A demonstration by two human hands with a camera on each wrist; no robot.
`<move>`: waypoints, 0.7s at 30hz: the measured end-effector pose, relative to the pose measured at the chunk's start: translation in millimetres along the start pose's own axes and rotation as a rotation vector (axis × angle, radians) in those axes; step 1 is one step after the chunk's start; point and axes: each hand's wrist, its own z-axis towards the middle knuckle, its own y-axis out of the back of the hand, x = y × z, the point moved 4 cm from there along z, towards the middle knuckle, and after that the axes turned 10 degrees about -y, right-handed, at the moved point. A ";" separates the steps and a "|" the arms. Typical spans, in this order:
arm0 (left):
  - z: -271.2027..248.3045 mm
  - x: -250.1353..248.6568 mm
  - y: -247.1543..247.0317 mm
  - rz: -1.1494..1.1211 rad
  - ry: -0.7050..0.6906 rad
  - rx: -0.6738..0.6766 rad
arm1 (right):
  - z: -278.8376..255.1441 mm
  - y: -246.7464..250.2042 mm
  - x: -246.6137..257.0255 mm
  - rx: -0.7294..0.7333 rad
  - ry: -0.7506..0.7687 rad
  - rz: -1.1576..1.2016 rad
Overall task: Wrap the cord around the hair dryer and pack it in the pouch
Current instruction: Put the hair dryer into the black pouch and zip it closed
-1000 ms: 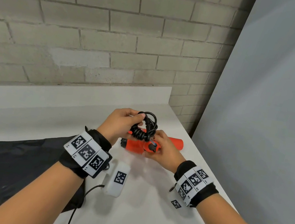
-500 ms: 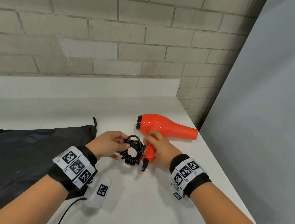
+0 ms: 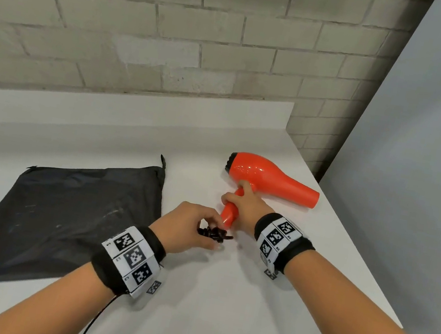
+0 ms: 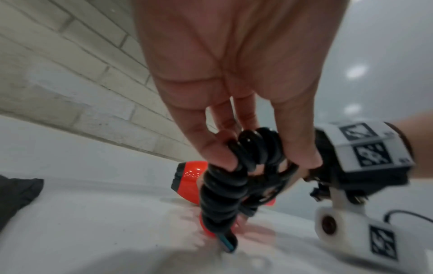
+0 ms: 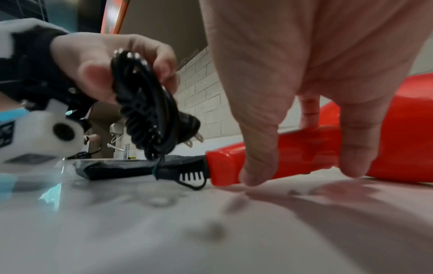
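Fingers pinch coiled cord; right hand grips hair dryer near table edge.

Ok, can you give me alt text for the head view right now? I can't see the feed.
On a white table, the right hand holds the handle of an orange hair dryer lying on its side, while the left hand holds the bunched black cord at the handle's end. A flat black pouch lies to the left, before a brick wall.

Left hand pinching; right hand curled, gripping.
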 end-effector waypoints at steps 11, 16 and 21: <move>4.3 -9.4 -53.1 0.238 0.044 0.276 | -0.8 5.6 0.3 0.007 -0.023 0.061; -5.4 -9.6 -43.4 0.153 0.085 0.351 | -0.9 5.0 -2.3 0.036 -0.043 0.055; -17.2 -1.6 -0.7 0.076 0.144 0.376 | 1.1 12.7 3.4 0.060 -0.086 -0.037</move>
